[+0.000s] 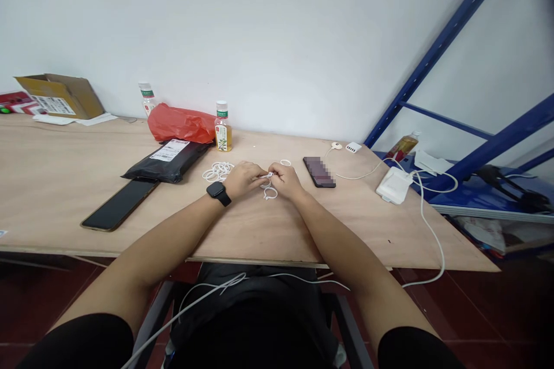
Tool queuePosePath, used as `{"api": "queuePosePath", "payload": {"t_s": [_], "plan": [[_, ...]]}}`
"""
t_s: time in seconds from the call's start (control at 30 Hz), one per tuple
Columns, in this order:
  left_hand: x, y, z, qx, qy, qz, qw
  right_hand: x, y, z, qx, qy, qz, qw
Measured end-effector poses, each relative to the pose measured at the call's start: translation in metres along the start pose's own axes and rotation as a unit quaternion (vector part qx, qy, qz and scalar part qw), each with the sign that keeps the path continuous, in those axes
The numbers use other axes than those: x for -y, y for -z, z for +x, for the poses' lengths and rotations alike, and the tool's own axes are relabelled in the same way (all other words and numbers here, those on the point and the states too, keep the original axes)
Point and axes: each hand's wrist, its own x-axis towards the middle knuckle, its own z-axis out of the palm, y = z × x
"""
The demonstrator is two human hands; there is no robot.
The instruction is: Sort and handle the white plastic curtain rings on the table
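My left hand, with a black watch on the wrist, and my right hand meet over the middle of the plywood table. Both pinch a small white plastic ring tie held between them. Two more white ring ties lie on the table just under my hands. A pile of several white ring ties lies left of my left hand. One single ring lies just beyond my right hand.
A dark phone and a black mailer bag lie at left, with a red bag, two bottles and a cardboard box behind. Another phone, a white charger with cables and blue shelving are right.
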Motion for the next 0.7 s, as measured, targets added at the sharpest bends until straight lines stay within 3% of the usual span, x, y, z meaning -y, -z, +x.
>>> {"api": "queuePosePath", "payload": {"t_s": [0.1,0.2,0.37,0.5,0.7], "plan": [[0.001,0.005,0.001,-0.013,0.022,-0.005,1.0,-0.002,0.002,0.0,-0.028,-0.015,-0.011,0.999],[0.008,0.011,0.0,-0.038,0.095,0.036,0.994,-0.006,0.007,0.0,-0.048,-0.033,-0.035,0.998],[0.027,0.008,-0.009,-0.014,0.233,0.163,0.959,-0.017,0.015,0.003,-0.004,-0.051,-0.075,0.996],[0.034,-0.002,-0.015,0.026,0.257,0.191,0.947,-0.022,0.014,0.005,0.011,-0.079,-0.102,0.992],[0.032,-0.006,-0.012,0.045,0.242,0.169,0.954,-0.017,0.008,0.004,0.017,-0.072,-0.094,0.993]]}}
